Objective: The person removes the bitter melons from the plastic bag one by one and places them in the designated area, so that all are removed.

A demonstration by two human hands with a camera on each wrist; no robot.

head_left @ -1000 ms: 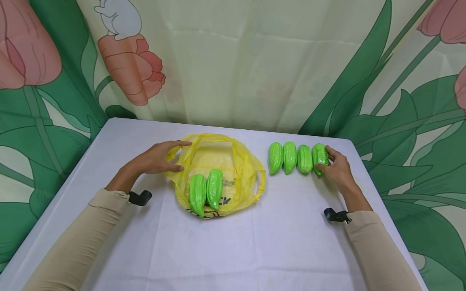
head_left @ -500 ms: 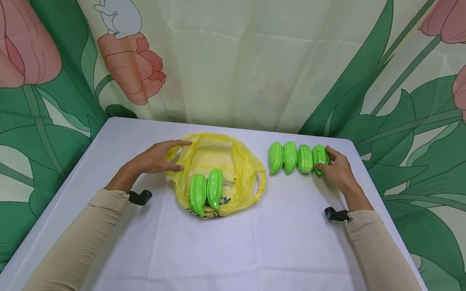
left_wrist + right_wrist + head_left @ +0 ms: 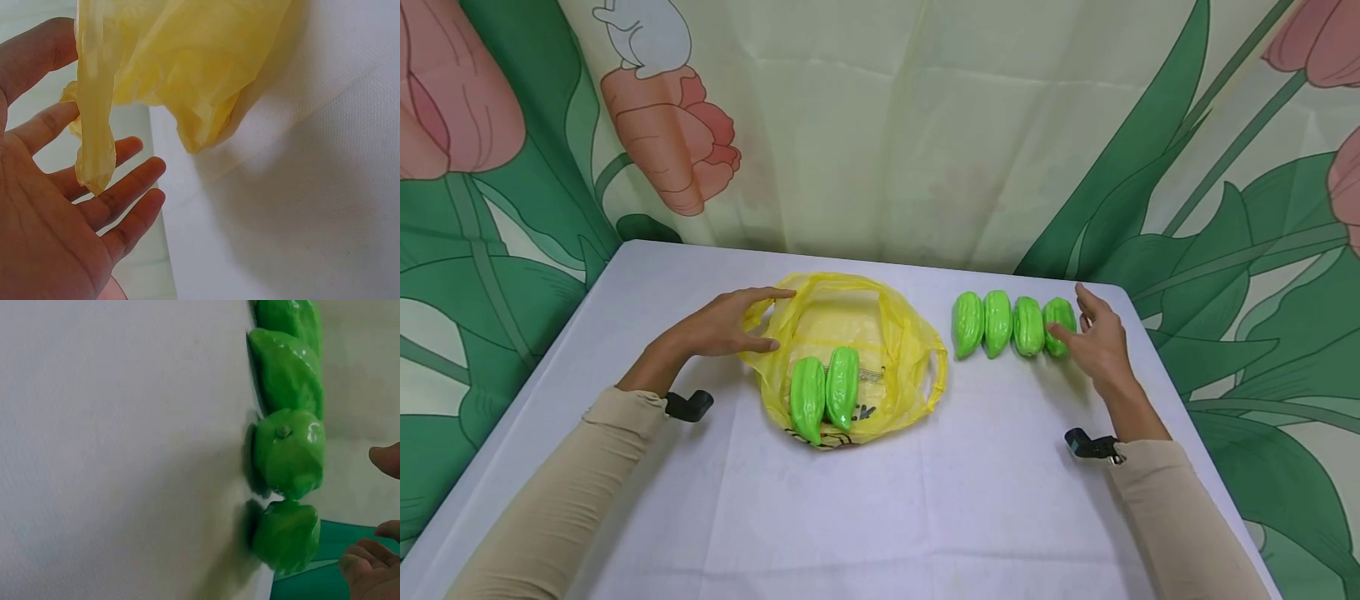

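Note:
A yellow plastic bag [image 3: 898, 350] lies spread on the table with its mouth facing up. Two glossy green ridged gourd-like vegetables [image 3: 808, 400] rest side by side at its near side. My left hand [image 3: 722, 323] is at the bag's left side, thumb and fingers apart; in the left wrist view a bag handle [image 3: 97, 131] hangs between them, ungripped. At the right, several similar green vegetables [image 3: 997, 325] stand in a row. Beside the rightmost vegetable [image 3: 1060, 321], my right hand [image 3: 1099, 342] has its fingers spread, and in the right wrist view they are apart from it.
The table [image 3: 880, 517] has a white cloth, its back edge just behind the bag and the row. A patterned curtain [image 3: 880, 150] hangs behind. Each wrist wears a small black camera, one on the left [image 3: 691, 407] and one on the right [image 3: 1092, 446].
My right hand has let go of the rightmost green vegetable, its fingers lifting and opening away from it. The left hand, the bag and the vegetables stay put.

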